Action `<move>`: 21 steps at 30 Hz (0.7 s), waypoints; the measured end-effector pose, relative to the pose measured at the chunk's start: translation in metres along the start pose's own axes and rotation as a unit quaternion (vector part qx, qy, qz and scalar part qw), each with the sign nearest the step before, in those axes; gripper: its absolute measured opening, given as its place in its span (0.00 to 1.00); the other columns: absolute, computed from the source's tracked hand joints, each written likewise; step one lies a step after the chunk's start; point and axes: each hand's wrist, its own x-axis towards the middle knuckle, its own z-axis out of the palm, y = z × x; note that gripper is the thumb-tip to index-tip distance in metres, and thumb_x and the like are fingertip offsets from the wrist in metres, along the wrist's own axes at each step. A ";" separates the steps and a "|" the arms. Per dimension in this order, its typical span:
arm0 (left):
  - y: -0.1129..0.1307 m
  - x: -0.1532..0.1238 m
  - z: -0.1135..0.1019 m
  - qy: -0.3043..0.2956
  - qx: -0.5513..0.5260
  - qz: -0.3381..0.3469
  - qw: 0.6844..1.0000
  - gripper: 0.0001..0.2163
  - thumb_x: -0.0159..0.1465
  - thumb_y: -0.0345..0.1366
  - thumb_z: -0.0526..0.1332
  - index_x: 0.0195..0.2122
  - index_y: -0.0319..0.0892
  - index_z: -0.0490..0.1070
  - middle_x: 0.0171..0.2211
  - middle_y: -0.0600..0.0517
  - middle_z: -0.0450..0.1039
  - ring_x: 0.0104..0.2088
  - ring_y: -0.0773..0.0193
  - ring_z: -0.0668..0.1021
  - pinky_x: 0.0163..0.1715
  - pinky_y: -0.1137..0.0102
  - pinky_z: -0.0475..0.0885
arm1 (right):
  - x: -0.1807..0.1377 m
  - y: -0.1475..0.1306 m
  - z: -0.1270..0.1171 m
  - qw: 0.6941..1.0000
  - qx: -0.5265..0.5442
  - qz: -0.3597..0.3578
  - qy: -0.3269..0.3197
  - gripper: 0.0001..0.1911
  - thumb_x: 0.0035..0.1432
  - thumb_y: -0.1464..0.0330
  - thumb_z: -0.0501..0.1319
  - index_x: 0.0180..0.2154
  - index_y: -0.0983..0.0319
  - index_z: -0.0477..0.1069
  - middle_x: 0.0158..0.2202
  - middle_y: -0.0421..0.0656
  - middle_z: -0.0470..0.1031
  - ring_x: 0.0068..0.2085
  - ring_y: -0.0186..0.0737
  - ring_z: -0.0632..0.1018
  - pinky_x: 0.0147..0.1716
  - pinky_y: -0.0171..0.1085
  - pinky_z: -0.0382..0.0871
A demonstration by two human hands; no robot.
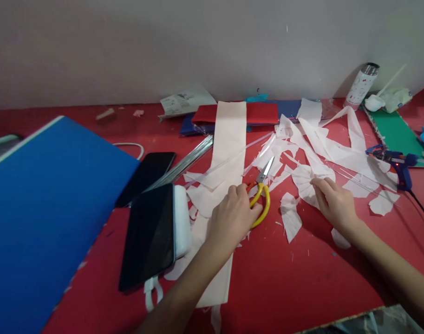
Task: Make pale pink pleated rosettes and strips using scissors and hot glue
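Head view showed our left hand [232,218] gripping the scissors [261,195], blades pointing far-right toward the paper scraps [307,178], which our right hand [333,202] pinned with loose fingers, just right.

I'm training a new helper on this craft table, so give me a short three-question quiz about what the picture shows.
1. True or false: the left hand rests on the scissors.
2. What does the right hand touch? A) glue gun B) pale paper scraps C) phone
3. Fill in: the glue gun lies near the table's ___ edge.

Key: 1 true, at the yellow handles. 2 B, the paper scraps. 3 right; it lies beyond the right hand on the red table.
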 end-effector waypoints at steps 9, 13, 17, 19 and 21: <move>-0.004 -0.002 -0.002 0.068 -0.075 0.054 0.993 0.16 0.57 0.37 0.54 0.47 0.41 0.64 0.42 0.44 0.74 0.41 0.52 0.77 0.34 0.64 0.71 | 0.000 0.002 -0.003 0.993 0.117 0.012 0.031 0.10 0.59 0.75 0.47 0.37 0.62 0.66 0.31 0.44 0.74 0.29 0.35 0.74 0.25 0.31 0.61; -0.003 -0.004 0.005 0.125 -0.097 0.139 0.978 0.17 0.57 0.35 0.54 0.49 0.41 0.63 0.46 0.44 0.73 0.44 0.53 0.76 0.38 0.64 0.72 | 0.004 0.003 -0.009 0.985 0.162 0.060 0.020 0.09 0.59 0.75 0.47 0.34 0.61 0.64 0.27 0.41 0.73 0.25 0.34 0.72 0.24 0.32 0.61; -0.001 -0.005 0.007 0.153 -0.121 0.219 0.956 0.17 0.59 0.37 0.52 0.49 0.39 0.61 0.45 0.43 0.73 0.43 0.54 0.77 0.38 0.63 0.73 | 0.008 0.003 -0.015 0.973 0.204 0.106 -0.014 0.09 0.60 0.73 0.47 0.32 0.60 0.64 0.23 0.39 0.71 0.21 0.33 0.69 0.23 0.32 0.59; 0.000 -0.005 0.006 0.162 -0.134 0.241 0.948 0.17 0.60 0.37 0.51 0.50 0.39 0.60 0.44 0.43 0.73 0.43 0.54 0.77 0.38 0.63 0.73 | 0.009 0.002 -0.017 0.966 0.232 0.104 -0.045 0.09 0.60 0.72 0.47 0.31 0.60 0.64 0.22 0.38 0.69 0.20 0.32 0.67 0.23 0.32 0.59; 0.000 -0.005 0.005 0.166 -0.146 0.258 0.940 0.17 0.60 0.36 0.50 0.51 0.40 0.59 0.46 0.43 0.73 0.44 0.55 0.76 0.38 0.64 0.74 | 0.008 0.000 -0.017 0.960 0.256 0.087 -0.072 0.10 0.61 0.71 0.47 0.31 0.60 0.64 0.22 0.38 0.69 0.19 0.32 0.67 0.23 0.32 0.59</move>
